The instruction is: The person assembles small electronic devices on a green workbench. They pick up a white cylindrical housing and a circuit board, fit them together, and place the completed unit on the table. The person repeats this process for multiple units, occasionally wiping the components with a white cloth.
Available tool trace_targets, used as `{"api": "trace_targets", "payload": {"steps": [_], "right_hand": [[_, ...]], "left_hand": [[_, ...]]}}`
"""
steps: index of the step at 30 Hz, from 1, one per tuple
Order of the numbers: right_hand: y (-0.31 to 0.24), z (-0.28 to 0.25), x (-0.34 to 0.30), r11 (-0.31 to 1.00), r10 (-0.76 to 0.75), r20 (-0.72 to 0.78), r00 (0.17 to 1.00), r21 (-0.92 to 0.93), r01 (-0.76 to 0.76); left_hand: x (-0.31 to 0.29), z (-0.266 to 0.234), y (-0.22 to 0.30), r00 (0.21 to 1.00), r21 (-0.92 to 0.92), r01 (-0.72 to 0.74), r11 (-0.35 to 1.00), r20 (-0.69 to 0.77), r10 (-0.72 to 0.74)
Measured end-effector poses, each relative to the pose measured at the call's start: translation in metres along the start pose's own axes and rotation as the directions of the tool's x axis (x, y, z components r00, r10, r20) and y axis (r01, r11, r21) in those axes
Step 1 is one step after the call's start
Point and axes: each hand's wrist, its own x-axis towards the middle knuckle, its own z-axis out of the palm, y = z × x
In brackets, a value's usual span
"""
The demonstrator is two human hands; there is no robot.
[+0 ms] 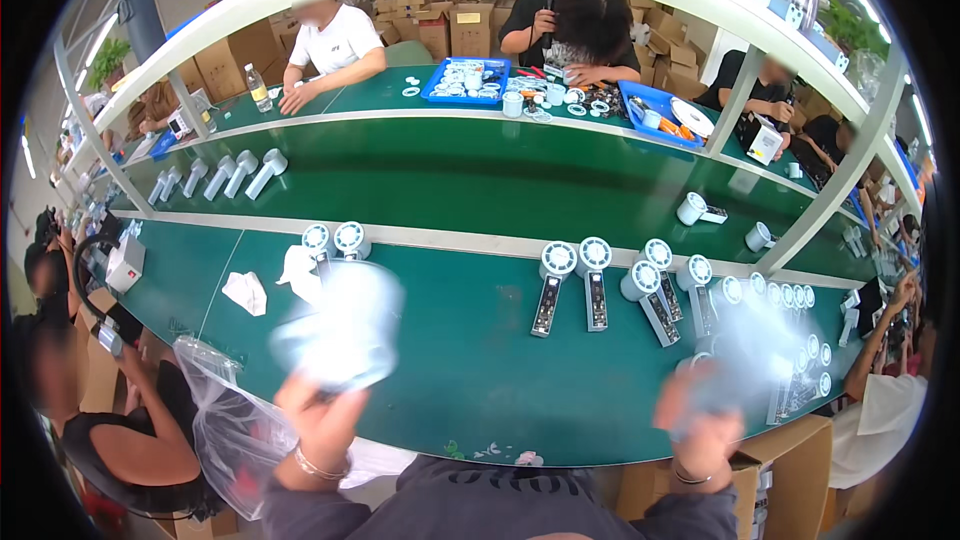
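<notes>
My left hand (pixel 325 410) is raised over the near side of the green bench, its fingers wrapped round a pale blue-white, round-bodied piece (pixel 350 325), smeared by motion; it resembles the fan housings on the bench. At the right, my right hand (pixel 700 425) grips a pale blue piece (pixel 745 350), also blurred, so its exact shape is unclear. Between and beyond my hands stand several light-blue handheld fans (pixel 558 260) with slotted round heads and open handles showing circuit boards. Two more fans (pixel 350 238) are behind my left hand, partly hidden by it.
White cloths (pixel 245 293) lie at the left of the bench (pixel 470 380). A raised green belt (pixel 430 165) carries several fan housings (pixel 265 173). Metal posts (pixel 845 175) frame the bench. Clear plastic (pixel 235 410) hangs at the left edge; an open carton (pixel 790 455) stands at the right. Co-workers sit around.
</notes>
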Motion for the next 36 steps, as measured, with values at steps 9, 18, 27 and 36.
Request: {"api": "trace_targets", "payload": {"steps": [9, 18, 27, 36], "right_hand": [[0.002, 0.017, 0.021, 0.691, -0.667, -0.055, 0.743, -0.417, 0.59], [0.094, -0.029, -0.034, 0.638, 0.657, 0.25, 0.711, -0.687, -0.348], [-0.03, 0.008, 0.02, 0.868, -0.495, -0.014, 0.869, 0.025, 0.495], [-0.002, 0.037, 0.049, 0.191, -0.879, -0.459, 0.126, -0.097, 0.977]], "left_hand": [[0.024, 0.049, 0.008, 0.789, -0.22, -0.438, 0.872, -0.559, 0.255], [-0.049, -0.003, -0.072, 0.824, 0.5, 0.19, 0.845, 0.387, -0.414], [0.024, 0.063, 0.007, 0.914, -0.158, -0.343, 0.926, -0.284, 0.29], [0.062, 0.113, 0.006, 0.479, -0.037, -0.84, 0.541, -0.517, 0.709]]}}
